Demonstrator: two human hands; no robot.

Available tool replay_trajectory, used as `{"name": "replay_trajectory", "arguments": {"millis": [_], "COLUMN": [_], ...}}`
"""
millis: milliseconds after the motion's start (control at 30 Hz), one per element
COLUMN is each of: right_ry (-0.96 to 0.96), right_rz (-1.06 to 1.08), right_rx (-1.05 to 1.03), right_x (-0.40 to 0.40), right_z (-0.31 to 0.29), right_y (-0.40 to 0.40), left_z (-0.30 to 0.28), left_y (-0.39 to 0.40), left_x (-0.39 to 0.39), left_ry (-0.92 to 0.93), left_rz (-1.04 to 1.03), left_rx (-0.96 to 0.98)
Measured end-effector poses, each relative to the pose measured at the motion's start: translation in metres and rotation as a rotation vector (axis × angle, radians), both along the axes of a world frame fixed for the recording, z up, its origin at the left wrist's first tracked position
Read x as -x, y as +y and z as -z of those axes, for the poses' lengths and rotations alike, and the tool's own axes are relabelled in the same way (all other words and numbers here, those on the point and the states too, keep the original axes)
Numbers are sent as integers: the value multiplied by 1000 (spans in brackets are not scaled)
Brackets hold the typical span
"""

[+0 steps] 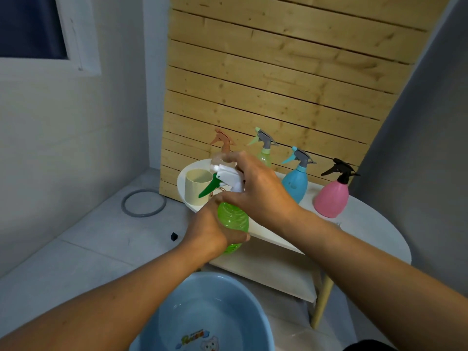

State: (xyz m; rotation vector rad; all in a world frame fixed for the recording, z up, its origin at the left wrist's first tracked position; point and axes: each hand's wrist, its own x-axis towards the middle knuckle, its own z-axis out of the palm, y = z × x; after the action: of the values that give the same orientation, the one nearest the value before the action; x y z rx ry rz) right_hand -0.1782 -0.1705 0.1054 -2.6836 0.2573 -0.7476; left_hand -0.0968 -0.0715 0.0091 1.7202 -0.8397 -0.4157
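Bottle: green spray bottle [233,219] held in the air at the bench [367,224] edge, just beyond the blue basin [177,307]
Left hand [207,231]: wrapped round the bottle body
Right hand [258,188]: curled over the white spray head [229,174] at the neck
Risk: body likely squeezed under twisting; contents could be spilled past the basin; cream cup [197,186] could be knocked by the trigger; head could be cross-threaded if turned tilted

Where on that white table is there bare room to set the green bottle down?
The near right of the table, in front of the pink bottle, is bare. A gap separates the blue bottle from the pink one. The back edge and left end, by the cream cup, are crowded.
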Motion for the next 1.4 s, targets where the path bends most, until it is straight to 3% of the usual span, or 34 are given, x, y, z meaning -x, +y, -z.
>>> {"name": "replay_trajectory", "arguments": {"millis": [100,433,667,867,1067,1400], "right_ry": [29,412,522,474,378,-113], "right_rz": [-17,90,142,158,171,202], "right_rx": [46,-168,-113,-140,-177,-731], "right_x": [4,25,19,11,13,29], "right_z": [-2,-35,-36,-19,10,71], "right_y": [-12,-87,-137,-164,-175,-171], "left_z": [-1,-3,9,16,38,43], "left_y": [-11,-85,-140,-167,-176,-171], "left_x": [-1,4,2,-6,-10,-16], "left_ry": [20,21,28,-54,0,90], "left_rz": [17,148,200,213,235,329], "left_rx": [13,-8,10,-36,-76,-63]}}
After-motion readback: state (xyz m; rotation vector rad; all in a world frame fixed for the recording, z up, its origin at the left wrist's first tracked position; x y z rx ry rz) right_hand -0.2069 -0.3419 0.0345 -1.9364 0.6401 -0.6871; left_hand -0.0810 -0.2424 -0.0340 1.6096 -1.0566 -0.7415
